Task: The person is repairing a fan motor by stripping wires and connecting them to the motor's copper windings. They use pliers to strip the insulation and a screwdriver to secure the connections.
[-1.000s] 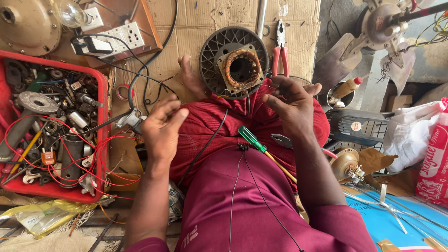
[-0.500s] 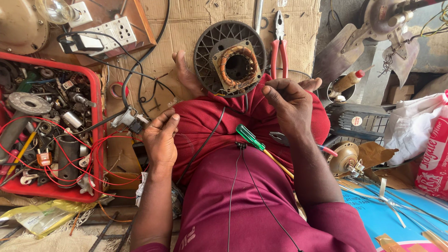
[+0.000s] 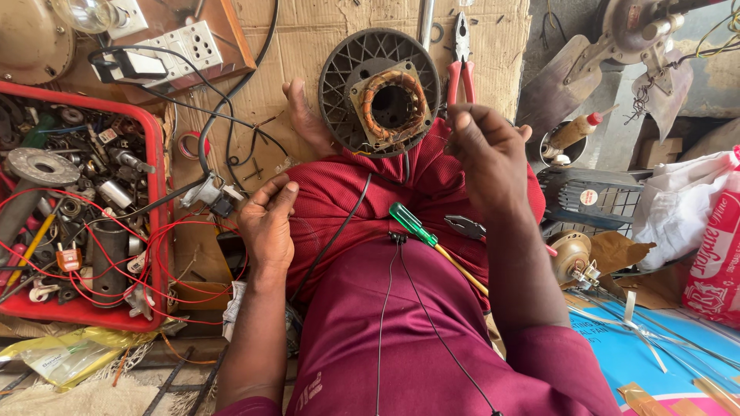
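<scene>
My left hand (image 3: 268,223) rests loosely open on my thigh, near the red tray (image 3: 158,185) of parts. My right hand (image 3: 486,154) is raised with fingertips pinched; whether it grips a wire, I cannot tell. The fan motor (image 3: 381,92) lies just beyond my knees, a green screwdriver (image 3: 412,225) on my lap.

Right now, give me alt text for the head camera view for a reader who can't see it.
A seated person in maroon clothes raises the right hand before a round black fan motor with copper windings; the left hand rests on the thigh. A green-handled screwdriver lies on the lap, beside a red plastic parts tray.
</scene>
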Motion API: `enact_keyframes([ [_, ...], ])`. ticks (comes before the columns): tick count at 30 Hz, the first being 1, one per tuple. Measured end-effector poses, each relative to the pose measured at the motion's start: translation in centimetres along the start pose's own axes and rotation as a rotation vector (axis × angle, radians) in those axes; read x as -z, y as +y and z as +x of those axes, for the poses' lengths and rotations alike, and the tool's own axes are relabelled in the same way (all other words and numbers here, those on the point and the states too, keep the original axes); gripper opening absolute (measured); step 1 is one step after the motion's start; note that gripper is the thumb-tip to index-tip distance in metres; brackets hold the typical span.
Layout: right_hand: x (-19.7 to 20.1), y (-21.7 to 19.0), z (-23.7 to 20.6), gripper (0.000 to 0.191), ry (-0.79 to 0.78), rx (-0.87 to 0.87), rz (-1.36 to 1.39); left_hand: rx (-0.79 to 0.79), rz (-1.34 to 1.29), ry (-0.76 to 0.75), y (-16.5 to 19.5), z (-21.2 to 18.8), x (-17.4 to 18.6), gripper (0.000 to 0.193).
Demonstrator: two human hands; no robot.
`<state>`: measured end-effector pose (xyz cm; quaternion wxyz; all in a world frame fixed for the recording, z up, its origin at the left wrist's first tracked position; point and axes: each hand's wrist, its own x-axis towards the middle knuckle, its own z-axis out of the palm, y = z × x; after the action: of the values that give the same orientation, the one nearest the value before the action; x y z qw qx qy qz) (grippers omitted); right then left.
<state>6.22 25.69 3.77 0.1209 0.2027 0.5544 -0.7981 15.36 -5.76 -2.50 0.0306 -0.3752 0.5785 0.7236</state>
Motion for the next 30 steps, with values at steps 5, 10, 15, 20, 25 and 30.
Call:
enact_keyframes([
  [5, -0.1, -1.5, 1.7, 0.027, -0.066, -0.061, -0.056, -0.01, -0.009, 0.004, 0.6, -0.3, -0.9, 0.027],
  [10, -0.4, -2.7, 3.2, 0.021, -0.09, -0.039, -0.078, -0.015, -0.006, 0.014, 1.2, -0.3, -1.7, 0.028],
  [15, -1.5, -1.7, 3.9, 0.018, -0.118, -0.025, -0.096, -0.018, -0.028, 0.01, 0.8, 0.4, -0.5, 0.029],
  [20, -1.6, -1.5, 4.5, 0.016, -0.123, -0.064, -0.054, -0.022, 0.008, 0.004, 0.4, 0.4, -0.2, 0.029],
  [25, -0.4, -3.6, 4.1, 0.015, -0.154, -0.069, -0.037, -0.021, -0.001, 0.003, 0.5, -1.2, -2.1, 0.028],
  [30, -2.4, -4.0, 4.3, 0.015, -0.147, -0.03, -0.196, -0.02, 0.024, 0.007, 1.2, -0.1, -1.2, 0.028],
])
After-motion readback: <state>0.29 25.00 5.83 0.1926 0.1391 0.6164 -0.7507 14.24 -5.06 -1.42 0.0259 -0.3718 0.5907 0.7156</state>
